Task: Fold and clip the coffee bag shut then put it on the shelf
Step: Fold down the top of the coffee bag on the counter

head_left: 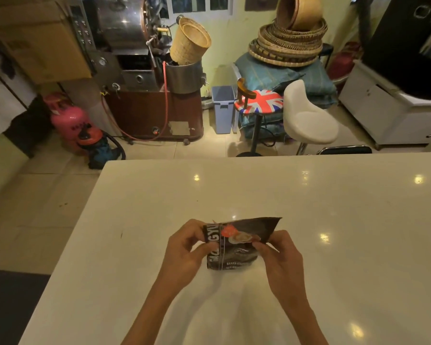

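Note:
A dark coffee bag [237, 245] with white lettering and a red and cream picture stands on the white table [334, 220], near its front middle. My left hand [184, 250] pinches the bag's upper left edge. My right hand [279, 257] pinches its upper right side. The top of the bag is bent over away from me, its right corner sticking out past my right fingers. No clip and no shelf are in view.
Beyond the table's far edge stand a white stool [306, 118], a flag-patterned stool [259, 103] and a blue bin [223, 108]. A metal roasting machine [135, 58] and a pink gas cylinder [69, 120] are at the back left; stacked baskets [286, 41] sit behind.

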